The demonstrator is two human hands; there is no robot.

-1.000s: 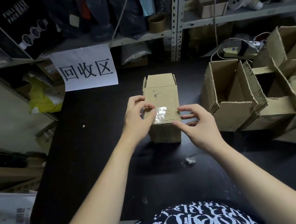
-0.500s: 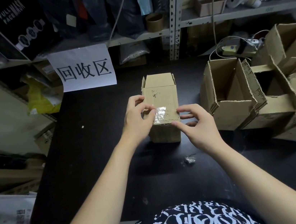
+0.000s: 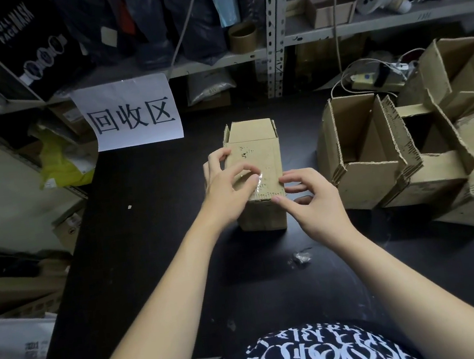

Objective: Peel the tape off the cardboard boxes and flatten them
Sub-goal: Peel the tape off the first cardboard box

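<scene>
A small brown cardboard box (image 3: pixel 259 149) lies on its side in the middle of the black table (image 3: pixel 148 251), its open end facing away from me. A strip of clear shiny tape (image 3: pixel 257 183) sits on its top face near the front edge. My left hand (image 3: pixel 227 186) rests on the box's left side, thumb and forefinger pinching the tape's left end. My right hand (image 3: pixel 311 202) is at the box's front right corner, fingers spread and touching the edge, holding nothing.
A cluster of opened, torn cardboard boxes (image 3: pixel 407 151) fills the table's right side. A crumpled tape ball (image 3: pixel 300 257) lies near my right forearm. A white paper sign (image 3: pixel 131 115) hangs at the back left, below cluttered metal shelves (image 3: pixel 273 30).
My left thumb and forefinger have closed further over the tape and covered more of it. The right hand has stayed at the box's front right corner.
</scene>
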